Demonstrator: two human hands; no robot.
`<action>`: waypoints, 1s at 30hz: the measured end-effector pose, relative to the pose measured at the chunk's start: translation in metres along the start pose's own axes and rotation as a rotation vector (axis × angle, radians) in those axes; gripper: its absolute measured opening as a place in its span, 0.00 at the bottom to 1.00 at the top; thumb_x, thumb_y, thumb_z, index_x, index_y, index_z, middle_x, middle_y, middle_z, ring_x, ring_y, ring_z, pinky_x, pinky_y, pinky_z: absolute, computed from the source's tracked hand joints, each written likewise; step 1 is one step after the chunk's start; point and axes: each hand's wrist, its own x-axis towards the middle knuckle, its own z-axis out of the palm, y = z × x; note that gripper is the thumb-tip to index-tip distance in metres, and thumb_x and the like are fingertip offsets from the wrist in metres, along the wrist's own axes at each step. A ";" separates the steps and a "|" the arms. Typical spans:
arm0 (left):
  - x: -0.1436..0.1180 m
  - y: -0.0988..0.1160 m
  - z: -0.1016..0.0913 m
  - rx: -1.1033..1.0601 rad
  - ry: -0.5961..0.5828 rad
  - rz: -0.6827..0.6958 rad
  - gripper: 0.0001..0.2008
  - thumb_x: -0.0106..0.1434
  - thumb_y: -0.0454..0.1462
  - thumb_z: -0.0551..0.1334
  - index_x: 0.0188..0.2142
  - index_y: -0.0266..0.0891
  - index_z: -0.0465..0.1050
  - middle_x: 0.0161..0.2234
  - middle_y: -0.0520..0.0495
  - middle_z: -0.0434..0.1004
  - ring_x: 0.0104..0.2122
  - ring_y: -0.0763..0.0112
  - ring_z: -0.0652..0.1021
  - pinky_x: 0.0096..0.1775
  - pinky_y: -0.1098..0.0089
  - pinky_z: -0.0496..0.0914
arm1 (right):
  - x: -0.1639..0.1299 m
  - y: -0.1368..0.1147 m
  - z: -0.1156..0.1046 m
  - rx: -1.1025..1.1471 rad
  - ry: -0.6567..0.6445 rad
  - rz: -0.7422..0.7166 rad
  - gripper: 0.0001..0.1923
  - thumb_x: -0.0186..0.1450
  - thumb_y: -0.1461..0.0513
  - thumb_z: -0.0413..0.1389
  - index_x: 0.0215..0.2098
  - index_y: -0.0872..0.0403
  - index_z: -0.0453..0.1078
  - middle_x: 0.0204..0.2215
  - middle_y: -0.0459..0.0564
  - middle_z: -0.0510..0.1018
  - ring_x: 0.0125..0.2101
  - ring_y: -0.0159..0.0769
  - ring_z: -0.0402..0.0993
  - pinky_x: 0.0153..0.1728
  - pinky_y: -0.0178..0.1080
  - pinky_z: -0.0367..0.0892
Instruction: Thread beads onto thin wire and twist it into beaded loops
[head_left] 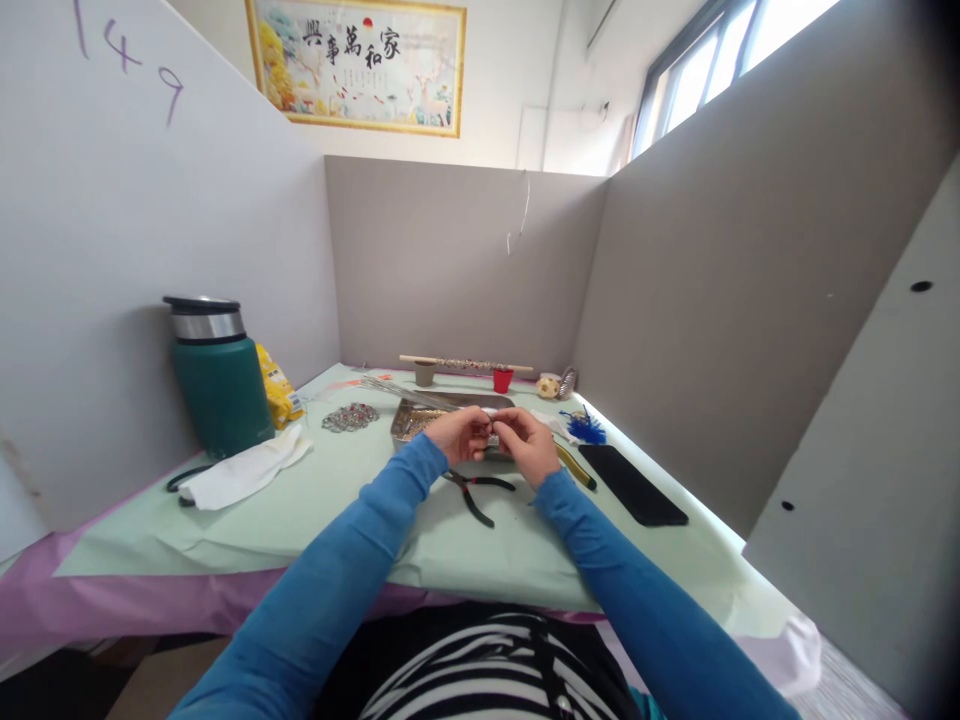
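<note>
Over a metal tray (397, 432) my left hand (461, 434) and my right hand (528, 440) meet, fingertips pinched together. Whatever lies between the fingers is tiny and dark, too small to name. The tray holds many small beads (417, 424), and a bundle of thin wires (405, 390) sticks out of it to the upper left. Just below my hands lie pliers (474, 492) with dark handles. A tool with a yellow-and-black handle (576, 468) rests right beside my right wrist.
At left stand a green bottle (221, 385), a white cloth (247, 468) and a yellow packet (277, 385). A beaded chain pile (351, 417) lies left of the tray. Behind it, a stick (465, 363) spans a grey cup (424, 374) and a red cup (502, 380). A black phone (632, 484) lies right.
</note>
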 end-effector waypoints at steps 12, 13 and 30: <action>0.007 -0.007 -0.010 0.189 0.072 0.172 0.13 0.47 0.34 0.69 0.31 0.31 0.70 0.20 0.53 0.66 0.16 0.81 0.66 0.20 0.75 0.64 | 0.007 0.008 -0.005 0.050 0.152 0.100 0.11 0.53 0.56 0.58 0.31 0.53 0.68 0.19 0.41 0.70 0.16 0.26 0.62 0.17 0.32 0.60; 0.008 -0.008 -0.010 0.178 0.081 0.178 0.13 0.47 0.34 0.69 0.32 0.31 0.70 0.21 0.52 0.67 0.17 0.81 0.66 0.19 0.75 0.64 | 0.007 0.007 -0.005 0.056 0.153 0.105 0.11 0.53 0.56 0.59 0.31 0.53 0.68 0.18 0.41 0.70 0.16 0.27 0.62 0.17 0.32 0.59; 0.001 -0.003 -0.008 -0.043 -0.105 0.124 0.09 0.58 0.39 0.61 0.34 0.34 0.69 0.26 0.50 0.69 0.16 0.82 0.65 0.19 0.76 0.64 | 0.005 0.001 -0.004 0.256 0.030 0.162 0.14 0.52 0.55 0.61 0.31 0.53 0.64 0.17 0.40 0.69 0.15 0.25 0.62 0.13 0.28 0.50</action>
